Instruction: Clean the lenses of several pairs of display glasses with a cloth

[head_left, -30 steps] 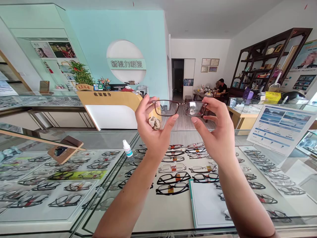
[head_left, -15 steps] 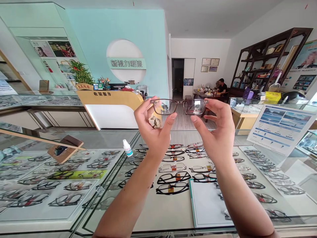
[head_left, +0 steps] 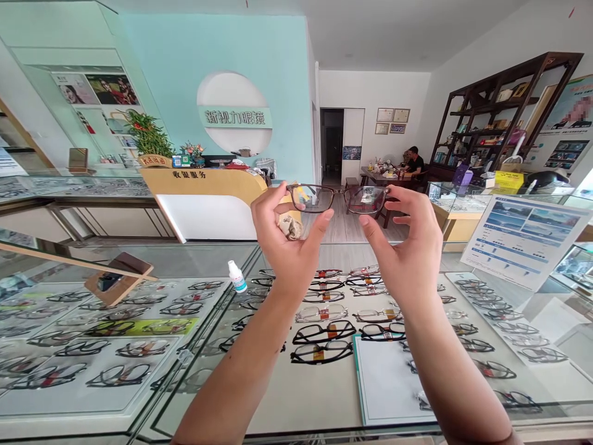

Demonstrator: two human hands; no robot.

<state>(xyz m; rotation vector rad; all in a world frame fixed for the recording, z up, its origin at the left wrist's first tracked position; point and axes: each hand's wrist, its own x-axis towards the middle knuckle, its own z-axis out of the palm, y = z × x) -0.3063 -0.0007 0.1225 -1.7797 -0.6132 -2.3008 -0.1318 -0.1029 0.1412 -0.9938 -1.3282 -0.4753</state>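
Observation:
Dark-framed eyeglasses (head_left: 315, 199) are held up above the glass counter, lenses roughly upright and facing me. The left end of the frame is pinched by my left hand (head_left: 291, 250), its thumb below the lens. A crumpled patterned cloth (head_left: 290, 227) is also tucked in that hand, partly hidden by the palm. At the opposite end, my right hand (head_left: 410, 247) is closed on the frame near the hinge. A small white bottle (head_left: 237, 277) with a blue label stands on the glass, left of my left forearm.
Rows of eyeglasses (head_left: 322, 352) lie inside the glass display case under my arms, beside a white board (head_left: 393, 383). A wooden stand (head_left: 121, 279) is at left, a printed sign (head_left: 525, 241) at right. Farther back are a cashier counter (head_left: 208, 213) and a seated person (head_left: 414, 162).
The eyeglasses have turned slightly between my hands, so both lenses show at a different angle and the bridge is now visible. Both hands keep their grip; the view has shifted slightly.

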